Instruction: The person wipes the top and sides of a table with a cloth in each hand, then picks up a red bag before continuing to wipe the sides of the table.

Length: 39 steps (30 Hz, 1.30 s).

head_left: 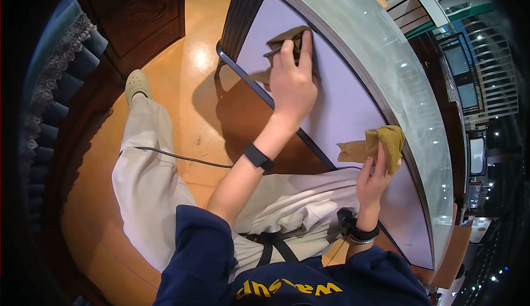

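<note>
My left hand (pixel 291 80) presses a brown cloth (pixel 284 38) flat against a pale lilac wall panel (pixel 337 102), fingers spread over it. Lower down the same panel, my right hand (pixel 372 176) grips a second, bunched tan cloth (pixel 381 143) against the surface. Each wrist wears a dark band. Both cloths touch the panel below a curved glossy ledge (pixel 397 74).
A dark metal rail (pixel 259 88) runs along the panel's lower edge. The wooden floor (pixel 187 74) is shiny; a thin black cable (pixel 182 157) crosses my light trousers. Dark wooden furniture (pixel 138 13) stands on the floor beyond my feet. A blue cushioned seat edge (pixel 61 74) lies left.
</note>
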Tool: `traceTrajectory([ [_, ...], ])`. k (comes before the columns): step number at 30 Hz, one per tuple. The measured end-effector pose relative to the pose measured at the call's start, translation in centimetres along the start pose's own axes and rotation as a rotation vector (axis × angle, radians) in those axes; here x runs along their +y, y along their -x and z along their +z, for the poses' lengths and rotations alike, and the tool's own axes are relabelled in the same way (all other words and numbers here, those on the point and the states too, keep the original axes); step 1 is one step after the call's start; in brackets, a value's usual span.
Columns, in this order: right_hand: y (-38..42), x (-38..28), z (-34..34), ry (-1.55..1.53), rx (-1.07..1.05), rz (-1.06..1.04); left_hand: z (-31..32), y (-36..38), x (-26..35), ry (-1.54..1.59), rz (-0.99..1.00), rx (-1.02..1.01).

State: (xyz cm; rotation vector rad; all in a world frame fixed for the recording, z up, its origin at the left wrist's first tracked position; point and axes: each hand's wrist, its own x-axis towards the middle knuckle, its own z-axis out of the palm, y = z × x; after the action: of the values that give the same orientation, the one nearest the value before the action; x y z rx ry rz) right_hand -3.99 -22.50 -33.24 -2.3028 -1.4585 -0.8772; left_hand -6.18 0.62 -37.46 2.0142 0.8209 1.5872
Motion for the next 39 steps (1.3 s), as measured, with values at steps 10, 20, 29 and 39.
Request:
traceTrajectory([
  [10, 0.7, 0.3, 1.0, -0.204, -0.119, 0.076, -0.1, -1.2, -0.5, 0.026, -0.011, 0.019],
  [20, 0.5, -1.1, 2.3, -0.272, -0.131, 0.149, 0.3, 1.4, 1.8, 0.049, 0.036, -0.028],
  [29, 0.8, -1.7, 1.2, -0.341, 0.679, 0.441, 0.1, -1.4, -2.4, 0.068, -0.178, 0.049],
  [39, -1.1, -2.8, 3.7, -0.544, 0.567, 0.414, 2.2, 9.0, 3.8, 0.312, 0.239, -0.088],
])
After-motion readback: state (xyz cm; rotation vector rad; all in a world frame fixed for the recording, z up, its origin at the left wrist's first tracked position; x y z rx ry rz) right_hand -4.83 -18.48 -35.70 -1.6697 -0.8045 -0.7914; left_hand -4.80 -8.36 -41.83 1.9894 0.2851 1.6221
